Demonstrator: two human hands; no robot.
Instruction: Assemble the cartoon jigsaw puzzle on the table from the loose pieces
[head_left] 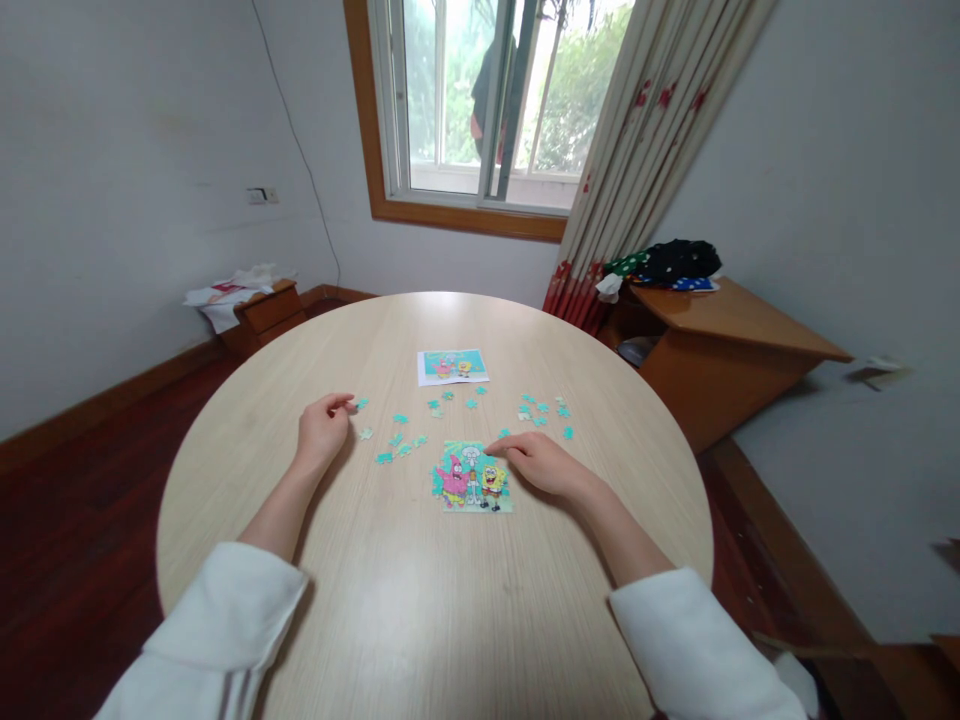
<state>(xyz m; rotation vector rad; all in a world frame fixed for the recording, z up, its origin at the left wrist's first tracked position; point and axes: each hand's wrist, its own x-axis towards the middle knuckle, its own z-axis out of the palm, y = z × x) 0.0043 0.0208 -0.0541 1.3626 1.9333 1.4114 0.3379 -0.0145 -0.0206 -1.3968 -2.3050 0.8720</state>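
On the counter [390,610], the partly joined puzzle [472,478] lies flat between the forearms, probably light and stiff but apt to split at its seams, so best held by opposite edges. The right hand [541,462] reaches its index finger to the upper right edge, apart from curled fingers, clamped on nothing visible; the left hand [324,428] bunches its fingertips at a loose piece [362,404], though I cannot tell whether they pinch it.

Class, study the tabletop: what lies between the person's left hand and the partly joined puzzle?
Several loose, mostly turquoise puzzle pieces lie scattered there, between the left hand and the partly joined puzzle; the head view shows this.
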